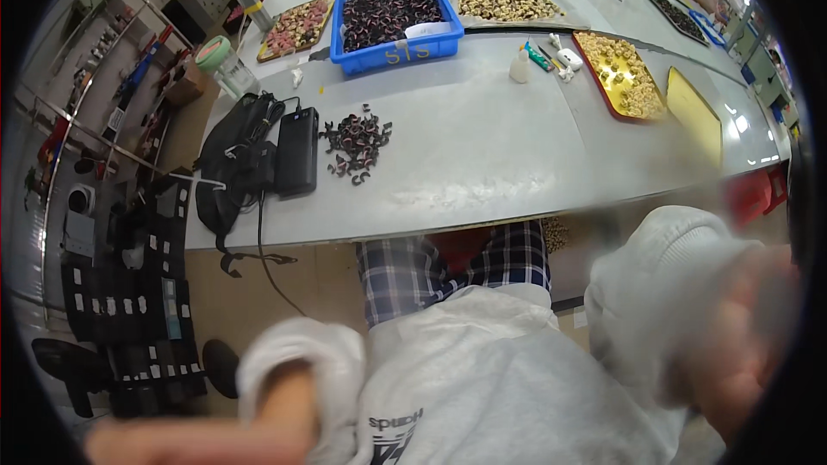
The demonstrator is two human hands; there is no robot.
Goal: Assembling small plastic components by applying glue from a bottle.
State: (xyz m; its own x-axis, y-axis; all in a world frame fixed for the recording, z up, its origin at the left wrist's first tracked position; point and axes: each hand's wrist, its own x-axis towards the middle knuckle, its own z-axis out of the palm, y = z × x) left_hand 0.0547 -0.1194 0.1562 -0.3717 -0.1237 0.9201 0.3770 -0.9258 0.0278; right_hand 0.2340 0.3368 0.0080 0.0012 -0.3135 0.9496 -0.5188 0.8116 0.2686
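Observation:
Both of my hands are raised close to the camera, away from the table. At the lower left my left hand (181, 443) is blurred and partly cut off by the picture's edge. On the right side my right hand (732, 349) is also smeared, so its fingers cannot be made out. I see nothing clearly held in either. Nearest on the grey table (413, 181) lie a loose pile of small dark curved pieces (357, 145), a black power bank (296, 151) and a black bag with cables (237, 159).
A blue crate (396, 60) of dark pieces stands at the back. Trays of pale pieces (642, 90) and mixed pieces (297, 26) flank it. A small squeeze bottle (519, 67), a yellow tray (696, 116) and a green-lidded jar (226, 65) are also there. A cable hangs off the front edge.

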